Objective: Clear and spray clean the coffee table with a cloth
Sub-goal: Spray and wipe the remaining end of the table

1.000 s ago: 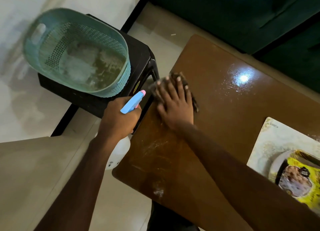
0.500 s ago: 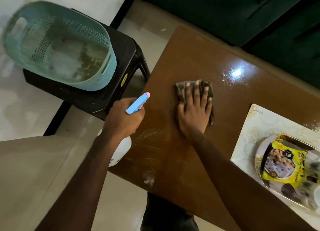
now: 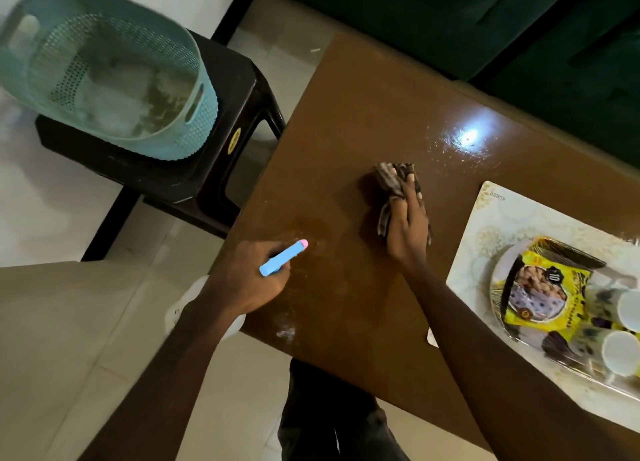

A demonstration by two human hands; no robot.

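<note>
**Two hands engaged; wipe in progress on coffee table**

One cloth (image 3: 394,183) lay bunched on the coffee table (image 3: 363,114) under the right hand (image 3: 408,228), whose straight, closed-up fingers pressed it down, apparently to scrub rather than lift. Spray droplets glistened just beyond the fingertips, judged the next patch. The left hand (image 3: 249,277) was wrapped around the spray bottle (image 3: 282,259) with the nozzle aimed over the table's near corner, evidently kept ready. A placemat (image 3: 491,225) carrying a snack packet (image 3: 540,287) remained just outboard of the right hand, uncleared. Half a second earlier the cloth lay flatter under spread fingers; it had since gathered.
</note>
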